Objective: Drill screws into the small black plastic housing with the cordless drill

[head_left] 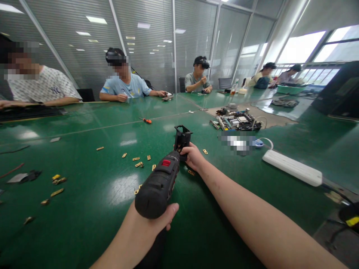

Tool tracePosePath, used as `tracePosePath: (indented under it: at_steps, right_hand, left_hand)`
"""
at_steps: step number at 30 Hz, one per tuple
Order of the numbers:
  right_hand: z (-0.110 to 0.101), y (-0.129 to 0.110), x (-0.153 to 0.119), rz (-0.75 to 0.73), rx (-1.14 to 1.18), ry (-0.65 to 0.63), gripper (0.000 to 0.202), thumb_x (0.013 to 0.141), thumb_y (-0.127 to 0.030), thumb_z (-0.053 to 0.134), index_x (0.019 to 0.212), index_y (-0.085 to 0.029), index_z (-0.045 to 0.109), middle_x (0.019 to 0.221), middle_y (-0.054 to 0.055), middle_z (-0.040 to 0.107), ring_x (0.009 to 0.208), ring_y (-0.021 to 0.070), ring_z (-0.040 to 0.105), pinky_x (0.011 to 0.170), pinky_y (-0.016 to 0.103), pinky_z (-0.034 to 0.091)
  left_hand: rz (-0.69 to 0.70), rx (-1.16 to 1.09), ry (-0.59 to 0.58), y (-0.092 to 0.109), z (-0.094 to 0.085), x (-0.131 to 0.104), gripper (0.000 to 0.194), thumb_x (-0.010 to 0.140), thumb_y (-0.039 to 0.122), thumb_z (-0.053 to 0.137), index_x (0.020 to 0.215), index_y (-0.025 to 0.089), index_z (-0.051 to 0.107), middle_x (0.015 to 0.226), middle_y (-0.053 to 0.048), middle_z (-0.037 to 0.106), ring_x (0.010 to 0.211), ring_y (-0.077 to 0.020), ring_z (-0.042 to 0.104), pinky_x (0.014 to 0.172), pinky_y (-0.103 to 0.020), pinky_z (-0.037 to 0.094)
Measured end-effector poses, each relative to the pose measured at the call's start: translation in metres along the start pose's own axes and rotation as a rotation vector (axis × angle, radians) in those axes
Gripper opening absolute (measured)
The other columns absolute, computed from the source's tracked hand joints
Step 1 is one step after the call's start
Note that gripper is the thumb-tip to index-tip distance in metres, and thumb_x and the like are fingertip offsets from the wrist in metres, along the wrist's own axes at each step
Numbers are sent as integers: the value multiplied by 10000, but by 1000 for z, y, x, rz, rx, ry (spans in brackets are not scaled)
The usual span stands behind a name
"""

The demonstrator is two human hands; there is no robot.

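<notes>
Fingers of the right hand pinch the black plastic part at frame centre; the left hand grips the power drill, fingers mostly hidden. Drill nose right up at the part, apparently lining up: straight aim, firm hold needed.

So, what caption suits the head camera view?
At a green table, the left hand aims a black power drill at a black part in the right hand.

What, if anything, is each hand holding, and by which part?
Left hand: drill, by the handle beneath its body. Right hand: black frame, by its lower end, near the drill's front.
</notes>
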State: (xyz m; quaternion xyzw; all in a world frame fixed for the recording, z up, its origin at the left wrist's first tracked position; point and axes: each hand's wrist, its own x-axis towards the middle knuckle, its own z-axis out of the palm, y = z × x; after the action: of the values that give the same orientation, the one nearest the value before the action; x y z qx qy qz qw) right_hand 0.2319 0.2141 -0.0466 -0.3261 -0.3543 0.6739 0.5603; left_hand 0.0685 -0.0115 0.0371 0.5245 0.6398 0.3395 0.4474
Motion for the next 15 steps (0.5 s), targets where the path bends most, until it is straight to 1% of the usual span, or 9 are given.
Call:
tracePosePath:
  at_steps: [3,5,7,11,15]
  right_hand:
    - [0,1,1,-3,-5,1,406,488,-114,646,878,-226,645,801,-7,700,770,201,612,727,345,529]
    - [0,1,1,-2,-9,4,406,487,-114,652,877,-227,647,820,-3,717,785,209,626,719,343,525]
    - [0,2,2,-1,-7,8,403,483,-115,654,870,-228,642,818,-4,722,787,212,632,717,343,525]
    - [0,2,2,-3,-1,15,384,481,-110,651,845,-231,624,771,-10,699,788,216,635,734,350,535]
    - [-1,1,1,-12,-19,18,395,484,-109,648,861,-227,631,805,-3,710,800,215,639,728,344,529]
  left_hand:
    - [31,41,-27,6,-2,-3,376,792,609,701,588,296,651,559,-6,717,595,-267,717,650,-388,582]
    - [32,37,-27,8,-3,-4,404,792,627,689,561,299,644,573,-9,712,599,-264,712,660,-388,589]
    - [26,17,-11,7,-3,-3,393,790,626,689,572,302,649,559,2,696,591,-260,704,666,-386,596]
    - [27,7,-30,1,-3,-1,367,788,615,692,601,301,660,554,0,707,593,-266,709,667,-389,600]
    - [35,-3,-48,-1,-3,2,359,812,612,697,651,292,679,572,-1,725,592,-261,717,661,-385,601]
